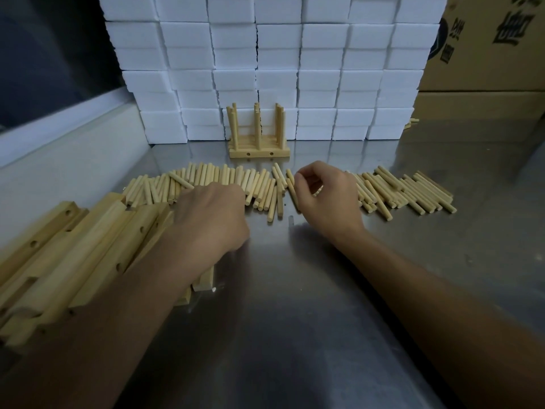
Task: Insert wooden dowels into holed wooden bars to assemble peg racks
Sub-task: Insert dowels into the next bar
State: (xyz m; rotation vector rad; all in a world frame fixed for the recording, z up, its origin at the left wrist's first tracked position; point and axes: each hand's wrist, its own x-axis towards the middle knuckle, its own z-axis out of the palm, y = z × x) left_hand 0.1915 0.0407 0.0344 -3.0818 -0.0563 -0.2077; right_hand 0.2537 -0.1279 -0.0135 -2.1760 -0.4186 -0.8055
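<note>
On the steel table [295, 305], the left hand [211, 215] rests knuckles-up over the holed wooden bars [88, 252] at near left; its grip cannot be told. The right hand [326, 193] pinches one dowel [292, 188] from the dowel row [230, 180]. A finished peg rack [259, 134] stands far centre against white foam blocks [277, 54].

White foam blocks [274, 54] stacked behind steel table [295, 320], dim light.

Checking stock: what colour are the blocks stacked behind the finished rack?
White, a wall of foam-like blocks; clearest in the head view.
</note>
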